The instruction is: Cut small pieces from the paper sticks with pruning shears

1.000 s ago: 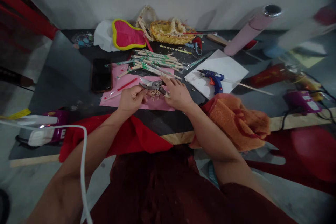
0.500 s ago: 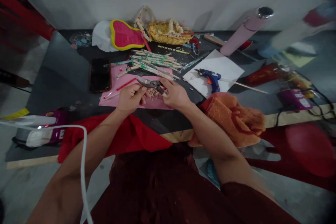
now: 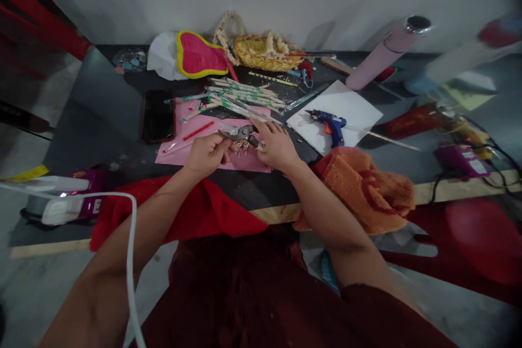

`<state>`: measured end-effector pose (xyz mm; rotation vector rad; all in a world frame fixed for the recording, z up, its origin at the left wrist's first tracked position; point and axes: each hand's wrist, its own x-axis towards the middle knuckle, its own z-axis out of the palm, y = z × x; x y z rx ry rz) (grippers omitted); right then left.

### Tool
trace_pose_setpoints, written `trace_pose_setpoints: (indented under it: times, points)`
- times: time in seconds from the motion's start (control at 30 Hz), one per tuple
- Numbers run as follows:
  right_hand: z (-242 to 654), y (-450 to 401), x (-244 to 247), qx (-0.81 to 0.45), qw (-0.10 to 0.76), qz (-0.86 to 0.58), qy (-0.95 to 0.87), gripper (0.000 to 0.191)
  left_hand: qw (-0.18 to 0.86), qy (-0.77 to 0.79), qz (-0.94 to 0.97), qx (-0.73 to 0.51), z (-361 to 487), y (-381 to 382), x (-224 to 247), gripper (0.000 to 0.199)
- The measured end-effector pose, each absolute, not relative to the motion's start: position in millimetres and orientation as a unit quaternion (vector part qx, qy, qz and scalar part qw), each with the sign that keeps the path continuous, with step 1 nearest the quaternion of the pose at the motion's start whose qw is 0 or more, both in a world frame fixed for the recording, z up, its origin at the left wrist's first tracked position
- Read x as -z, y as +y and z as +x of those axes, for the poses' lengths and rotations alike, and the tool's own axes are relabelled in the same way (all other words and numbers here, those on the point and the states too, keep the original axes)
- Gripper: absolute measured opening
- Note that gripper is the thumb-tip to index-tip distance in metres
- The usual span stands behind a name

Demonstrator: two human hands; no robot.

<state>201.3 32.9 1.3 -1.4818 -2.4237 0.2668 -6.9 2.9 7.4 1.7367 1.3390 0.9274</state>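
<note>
My right hand [image 3: 278,145] is wrapped round the handles of a pair of pruning shears [image 3: 243,133], whose blades point left, towards my left hand. My left hand [image 3: 207,155] is closed in a pinch just below the blade tips; whatever is between its fingers is too small to make out. Beneath the shears, small cut pieces of stick [image 3: 242,145] lie heaped on a pink sheet [image 3: 253,164]. Beyond my hands is a pile of thin wooden sticks [image 3: 244,92] in green-printed clear wrappers. A red stick [image 3: 198,130] rests on the sheet to the left.
A blue glue gun [image 3: 332,124] lies on a white board [image 3: 361,106] to the right, beside an orange towel [image 3: 362,190]. A phone [image 3: 159,117] is at left. Behind stand a wicker basket [image 3: 261,60] and a pink flask [image 3: 387,54]. A white cable [image 3: 131,250] crosses my left arm.
The shears' blades look wider apart, and the fingers of my right hand are straighter on the handles. My left hand stays pinched by the blade tips. The whole view has shifted slightly.
</note>
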Motion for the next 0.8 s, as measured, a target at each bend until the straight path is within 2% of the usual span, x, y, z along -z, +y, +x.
trace_pose_setpoints:
  times: [0.3,0.63,0.73,0.8]
  points:
    - [201.3,32.4,-2.3,-0.112,0.142,-0.507,-0.843,0.062,0.468,0.5,0.619,-0.383,-5.6,4.1,-11.2,0.029]
    - [200.0,25.4,-5.7,-0.122,0.127,-0.509,-0.842,0.052,0.356,0.518,0.669,-0.398,-4.8,1.7,-12.9,0.024]
    - [201.7,28.6,-3.5,-0.119,0.143,-0.503,-0.844,0.054,0.373,0.517,0.66,-0.397,-5.0,3.1,-12.0,0.026]
    - [203.4,31.4,-2.9,-0.119,0.147,-0.496,-0.848,0.061,0.422,0.502,0.642,-0.396,-5.6,4.3,-12.3,0.026]
